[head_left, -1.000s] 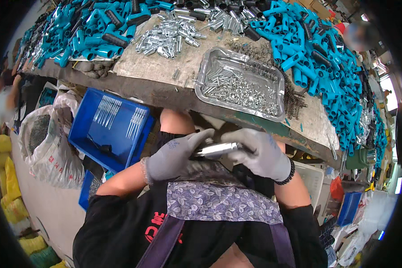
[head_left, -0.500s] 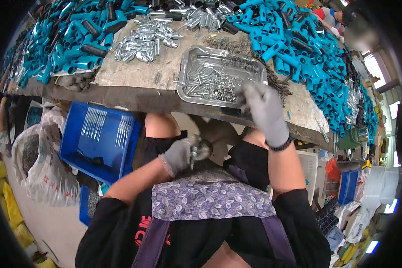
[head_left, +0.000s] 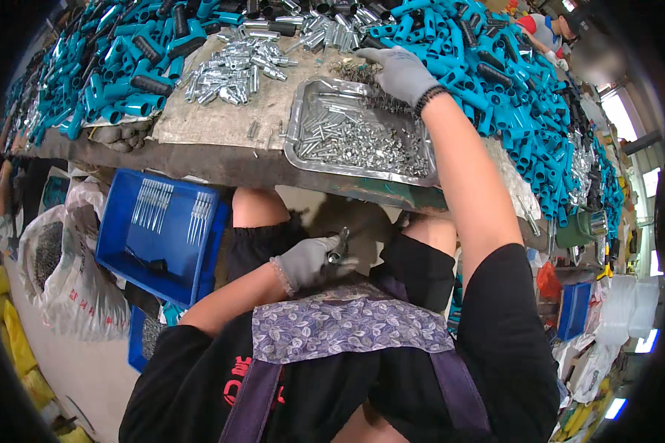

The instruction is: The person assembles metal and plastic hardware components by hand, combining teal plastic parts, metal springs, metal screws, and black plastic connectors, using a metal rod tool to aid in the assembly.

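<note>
In front of my lap, my left hand (head_left: 309,264), in a grey glove, is closed around a small shiny metal fitting (head_left: 337,256). My right hand (head_left: 405,74), also gloved, reaches over the metal tray (head_left: 292,140) to its far side. Its index finger is stretched out toward the pile of silver metal sleeves (head_left: 340,33), above some thin coil springs (head_left: 356,71); nothing shows in its fingers, though the palm side is hidden. Small silver pins and rivet-like pieces (head_left: 347,140) lie loose in the tray.
Teal plastic handles (head_left: 528,111) heap up on the right, and more teal handles (head_left: 118,81) on the left. Silver fittings (head_left: 236,66) lie between. A blue bin (head_left: 137,247) holds metal rods below the bench at left, beside a white sack (head_left: 74,273). Another person (head_left: 543,33) is at the far right.
My right hand has moved from the tray's near right corner, forward and left, to beyond its far edge. The left hand has turned slightly with the fitting and shifted a little right.
</note>
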The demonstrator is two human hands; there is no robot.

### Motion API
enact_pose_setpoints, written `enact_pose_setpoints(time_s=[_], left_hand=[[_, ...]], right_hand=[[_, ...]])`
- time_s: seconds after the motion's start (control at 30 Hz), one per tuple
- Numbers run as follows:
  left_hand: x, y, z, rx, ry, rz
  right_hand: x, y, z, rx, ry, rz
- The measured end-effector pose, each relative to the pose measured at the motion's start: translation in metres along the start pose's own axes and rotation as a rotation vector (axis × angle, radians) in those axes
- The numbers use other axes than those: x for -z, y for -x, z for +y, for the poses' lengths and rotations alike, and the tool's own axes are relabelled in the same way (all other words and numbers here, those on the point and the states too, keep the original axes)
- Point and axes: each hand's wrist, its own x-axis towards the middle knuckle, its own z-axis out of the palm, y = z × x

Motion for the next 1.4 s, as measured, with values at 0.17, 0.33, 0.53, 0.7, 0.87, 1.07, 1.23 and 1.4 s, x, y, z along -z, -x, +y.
enact_pose_setpoints(time_s=[0.17,0.33,0.53,0.7,0.87,1.07,1.23,1.4], left_hand=[[-0.008,0.036,0.016,-0.289,-0.882,0.194],[-0.042,0.089,0.02,-0.541,-0.47,0.223],[-0.037,0.121,0.042,-0.555,-0.461,0.151],[-0.033,0.13,0.03,-0.486,-0.456,0.049],[-0.007,0.142,0.017,-0.455,-0.74,-0.041],[0.088,0.208,0.051,-0.873,-1.102,0.706],[0.241,0.2,0.111,-0.54,-1.129,1.217],[0.274,0.138,0.147,-0.033,-1.427,1.52]], right_hand=[[0.016,0.001,-0.001,0.063,0.203,-0.053],[0.048,0.085,0.018,-0.205,-0.425,0.308],[0.048,0.198,-0.11,-0.139,-0.961,-0.163],[0.022,0.209,-0.146,-0.095,-1.142,-0.299],[0.0,0.212,-0.193,-0.456,-1.261,-0.838],[-0.035,0.21,-0.19,-0.174,-1.179,-0.446],[-0.047,0.218,-0.166,-0.392,-1.293,-0.41],[-0.04,0.228,-0.162,-0.509,-1.164,-0.443]])
